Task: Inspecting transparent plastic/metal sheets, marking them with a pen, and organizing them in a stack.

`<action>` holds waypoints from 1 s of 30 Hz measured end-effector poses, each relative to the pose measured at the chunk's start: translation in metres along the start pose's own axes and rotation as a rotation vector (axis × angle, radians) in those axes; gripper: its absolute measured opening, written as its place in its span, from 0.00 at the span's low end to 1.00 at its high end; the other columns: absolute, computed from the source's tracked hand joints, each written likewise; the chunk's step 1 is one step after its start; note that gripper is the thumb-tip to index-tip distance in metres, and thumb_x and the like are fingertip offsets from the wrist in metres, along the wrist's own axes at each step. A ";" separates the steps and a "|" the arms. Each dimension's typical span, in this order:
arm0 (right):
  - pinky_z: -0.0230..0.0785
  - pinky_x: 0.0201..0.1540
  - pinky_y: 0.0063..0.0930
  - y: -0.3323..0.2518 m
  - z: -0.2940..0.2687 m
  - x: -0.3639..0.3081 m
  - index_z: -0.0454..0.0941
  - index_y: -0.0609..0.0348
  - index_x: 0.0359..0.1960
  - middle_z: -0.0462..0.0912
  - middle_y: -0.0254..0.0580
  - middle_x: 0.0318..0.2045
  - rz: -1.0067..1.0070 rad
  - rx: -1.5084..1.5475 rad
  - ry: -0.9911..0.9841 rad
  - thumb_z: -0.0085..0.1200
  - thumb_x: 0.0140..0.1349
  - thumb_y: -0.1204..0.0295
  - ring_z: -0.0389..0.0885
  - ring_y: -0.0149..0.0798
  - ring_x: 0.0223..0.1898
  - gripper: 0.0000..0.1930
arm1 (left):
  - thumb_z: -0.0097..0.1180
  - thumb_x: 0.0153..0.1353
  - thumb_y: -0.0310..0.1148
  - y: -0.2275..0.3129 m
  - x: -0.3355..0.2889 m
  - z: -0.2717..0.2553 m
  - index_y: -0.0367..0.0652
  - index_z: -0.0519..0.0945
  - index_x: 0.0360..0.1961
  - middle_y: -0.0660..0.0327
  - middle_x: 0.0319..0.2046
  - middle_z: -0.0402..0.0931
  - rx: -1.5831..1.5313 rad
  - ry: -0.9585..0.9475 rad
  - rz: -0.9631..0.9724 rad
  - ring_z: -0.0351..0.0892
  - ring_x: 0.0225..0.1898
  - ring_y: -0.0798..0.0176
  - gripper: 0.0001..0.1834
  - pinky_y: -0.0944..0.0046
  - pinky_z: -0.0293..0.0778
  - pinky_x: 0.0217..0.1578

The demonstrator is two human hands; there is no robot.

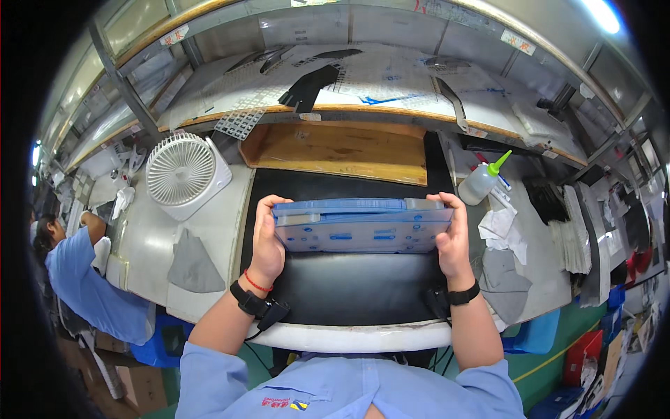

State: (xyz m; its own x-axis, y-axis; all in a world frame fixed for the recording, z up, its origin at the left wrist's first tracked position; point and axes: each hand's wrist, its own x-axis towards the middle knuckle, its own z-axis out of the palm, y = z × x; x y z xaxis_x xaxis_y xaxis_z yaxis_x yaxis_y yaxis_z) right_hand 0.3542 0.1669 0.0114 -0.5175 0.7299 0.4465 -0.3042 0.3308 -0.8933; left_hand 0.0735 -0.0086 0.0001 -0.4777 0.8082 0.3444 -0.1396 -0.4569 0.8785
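Note:
Between my two hands is a flat, wide plastic panel, greyish and translucent, with blue edges and small blue marks on its face. It is tilted above a black work mat. My left hand is closed round its left end, with the fingers reaching toward the top corner. Its right end is gripped by my right hand, the thumb on the near face. Whether the panel is one piece or stacked layers I cannot tell. The side turned away from me is hidden.
Left of the mat stands a white fan near a grey cloth. To the right are a squeeze bottle, crumpled white paper and another grey cloth. A wooden shelf lies beyond. A co-worker sits at far left.

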 end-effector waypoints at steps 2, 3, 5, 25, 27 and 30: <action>0.61 0.60 0.36 -0.009 0.007 0.003 0.68 0.59 0.59 0.71 0.47 0.55 -0.140 -0.136 0.077 0.56 0.56 0.41 0.70 0.42 0.57 0.39 | 0.45 0.68 0.43 0.005 -0.001 0.008 0.41 0.65 0.51 0.60 0.46 0.69 0.053 0.045 -0.015 0.68 0.50 0.68 0.18 0.67 0.63 0.55; 0.61 0.60 0.36 -0.010 0.006 0.004 0.68 0.59 0.59 0.71 0.47 0.55 -0.143 -0.139 0.074 0.56 0.56 0.41 0.70 0.42 0.57 0.39 | 0.45 0.68 0.43 0.004 -0.002 0.007 0.41 0.65 0.51 0.60 0.46 0.69 0.050 0.046 -0.011 0.68 0.50 0.68 0.18 0.67 0.63 0.55; 0.61 0.59 0.36 -0.014 0.005 0.004 0.80 0.61 0.47 0.72 0.50 0.54 -0.321 -0.439 0.020 0.59 0.58 0.48 0.71 0.43 0.56 0.28 | 0.44 0.68 0.42 0.005 0.000 0.005 0.41 0.65 0.51 0.60 0.47 0.69 0.130 0.020 -0.012 0.68 0.49 0.68 0.18 0.67 0.63 0.54; 0.69 0.53 0.29 0.009 0.004 -0.008 0.65 0.59 0.60 0.73 0.40 0.46 -0.121 -0.371 -0.016 0.73 0.41 0.77 0.75 0.36 0.49 0.42 | 0.43 0.70 0.38 0.002 -0.007 0.009 0.41 0.67 0.42 0.60 0.41 0.70 0.132 0.096 0.036 0.68 0.43 0.69 0.11 0.67 0.65 0.50; 0.67 0.55 0.31 0.009 0.008 -0.007 0.64 0.59 0.60 0.74 0.41 0.48 -0.109 -0.352 0.003 0.75 0.39 0.74 0.74 0.37 0.51 0.43 | 0.43 0.69 0.38 0.000 -0.008 0.004 0.41 0.67 0.42 0.60 0.41 0.69 0.131 0.100 0.046 0.68 0.42 0.69 0.11 0.67 0.65 0.50; 0.59 0.63 0.35 0.004 0.011 0.004 0.60 0.60 0.65 0.71 0.44 0.56 -0.057 -0.231 0.017 0.78 0.35 0.67 0.69 0.41 0.58 0.52 | 0.43 0.69 0.38 0.002 -0.004 0.000 0.40 0.68 0.46 0.59 0.43 0.70 0.223 0.088 0.046 0.68 0.45 0.67 0.13 0.65 0.64 0.53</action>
State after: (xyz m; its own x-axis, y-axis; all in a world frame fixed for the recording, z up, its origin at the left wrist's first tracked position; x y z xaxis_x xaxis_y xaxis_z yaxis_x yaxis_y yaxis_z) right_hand 0.3424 0.1644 0.0103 -0.4905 0.7157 0.4972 -0.1402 0.4983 -0.8556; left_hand 0.0754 -0.0126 0.0008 -0.5541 0.7487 0.3639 0.0740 -0.3911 0.9174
